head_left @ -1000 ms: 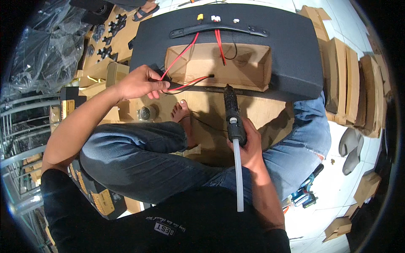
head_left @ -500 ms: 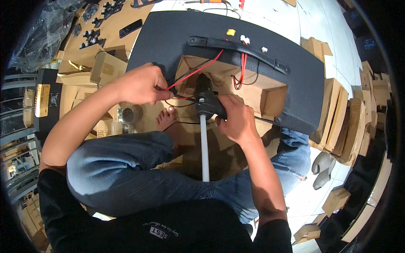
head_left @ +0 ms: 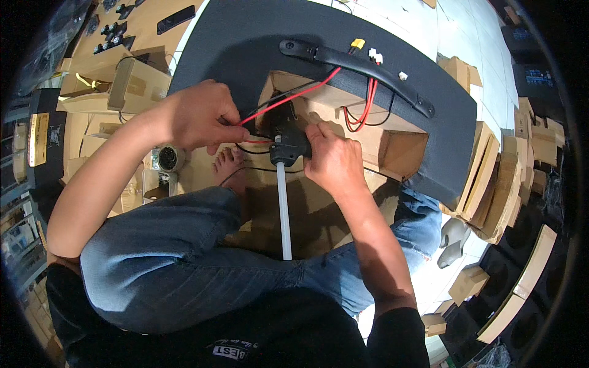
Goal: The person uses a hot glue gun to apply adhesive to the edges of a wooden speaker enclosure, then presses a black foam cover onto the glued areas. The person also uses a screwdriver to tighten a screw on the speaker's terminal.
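Red wire, pinched in the left hand, is best held taut, clear of the glue gun the right hand grips by the cutout's left edge.

The glue gun has shifted along the recess (leftward).

We see a white tiled floor with grey sandals and a small cardboard box on it. On a brown sheet, we find a phone and small black parts.
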{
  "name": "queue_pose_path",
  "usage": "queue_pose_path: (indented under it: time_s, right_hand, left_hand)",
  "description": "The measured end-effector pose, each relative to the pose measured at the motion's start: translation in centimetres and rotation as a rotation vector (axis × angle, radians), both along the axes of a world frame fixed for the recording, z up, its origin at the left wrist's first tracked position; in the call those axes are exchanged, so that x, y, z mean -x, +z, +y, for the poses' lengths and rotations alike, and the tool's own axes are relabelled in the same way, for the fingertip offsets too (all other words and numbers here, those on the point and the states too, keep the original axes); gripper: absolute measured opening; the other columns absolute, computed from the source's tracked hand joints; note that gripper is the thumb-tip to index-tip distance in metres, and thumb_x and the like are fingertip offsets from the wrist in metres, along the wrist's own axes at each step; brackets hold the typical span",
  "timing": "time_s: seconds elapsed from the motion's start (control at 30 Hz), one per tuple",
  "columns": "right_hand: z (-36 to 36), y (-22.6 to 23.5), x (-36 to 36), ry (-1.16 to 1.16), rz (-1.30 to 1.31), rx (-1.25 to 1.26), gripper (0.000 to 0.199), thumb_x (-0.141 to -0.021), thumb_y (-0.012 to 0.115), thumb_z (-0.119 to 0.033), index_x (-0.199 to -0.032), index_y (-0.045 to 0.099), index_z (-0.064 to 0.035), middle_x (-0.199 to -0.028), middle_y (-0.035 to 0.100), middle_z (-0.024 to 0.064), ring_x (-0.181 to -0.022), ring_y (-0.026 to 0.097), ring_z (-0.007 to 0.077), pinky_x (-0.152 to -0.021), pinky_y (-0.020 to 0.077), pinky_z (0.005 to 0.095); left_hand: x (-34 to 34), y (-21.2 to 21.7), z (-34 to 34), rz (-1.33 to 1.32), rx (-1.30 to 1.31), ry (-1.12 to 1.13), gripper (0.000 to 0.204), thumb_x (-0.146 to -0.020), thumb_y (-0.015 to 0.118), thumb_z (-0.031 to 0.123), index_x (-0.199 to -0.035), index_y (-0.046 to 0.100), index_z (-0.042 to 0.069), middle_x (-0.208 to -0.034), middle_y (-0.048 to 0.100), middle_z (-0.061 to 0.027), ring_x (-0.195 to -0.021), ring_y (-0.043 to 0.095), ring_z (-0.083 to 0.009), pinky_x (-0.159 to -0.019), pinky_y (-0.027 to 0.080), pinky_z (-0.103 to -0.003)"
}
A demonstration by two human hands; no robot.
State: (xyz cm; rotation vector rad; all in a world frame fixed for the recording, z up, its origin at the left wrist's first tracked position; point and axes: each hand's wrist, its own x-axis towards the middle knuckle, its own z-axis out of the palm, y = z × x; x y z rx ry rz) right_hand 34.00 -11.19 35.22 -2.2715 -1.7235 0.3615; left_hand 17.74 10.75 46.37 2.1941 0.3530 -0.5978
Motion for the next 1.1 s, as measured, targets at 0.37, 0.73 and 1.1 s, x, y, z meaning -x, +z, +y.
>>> queue_pose_path:
  time_s: [0.37,0.73,1.1]
  right_hand:
    - [-9.5,0.7,-1.1,-0.379,-0.111,0.125,0.054,-0.067,0.084,-0.018,-0.114,0.06,-0.0073,-0.111,0.067,0.0121,-0.082,0.073,0.0341,-0.069,0.0595,0.0458]
    - [-6.7,0.7,1.1,-0.227,-0.066,-0.054,0.066,-0.07,0.081,-0.013,-0.132,0.058,-0.0065,-0.121,0.065,0.0125,-0.085,0.073,0.0325,-0.073,0.061,0.0428]
    - [-10.0,-1.6,0.5,-0.366,-0.132,-0.01,0.048,-0.075,0.08,-0.02,-0.115,0.057,-0.0069,-0.11,0.064,0.0139,-0.082,0.072,0.0373,-0.068,0.0584,0.0491]
  left_hand:
    - [-0.3,1.1,-0.6,0.168,-0.035,0.104,0.034,-0.095,0.066,0.029,-0.081,0.077,-0.001,-0.058,0.069,-0.0079,-0.049,0.064,-0.0122,-0.048,0.05,-0.031]
    - [-0.2,0.7,-0.5,0.174,0.04,0.11,0.033,-0.096,0.064,0.027,-0.089,0.077,-0.002,-0.059,0.069,-0.0089,-0.044,0.062,-0.0132,-0.043,0.049,-0.029]
    - [0.3,-0.9,-0.1,0.093,-0.06,0.08,0.035,-0.099,0.065,0.027,-0.082,0.075,-0.003,-0.052,0.061,-0.0072,-0.037,0.054,-0.0101,-0.035,0.041,-0.026]
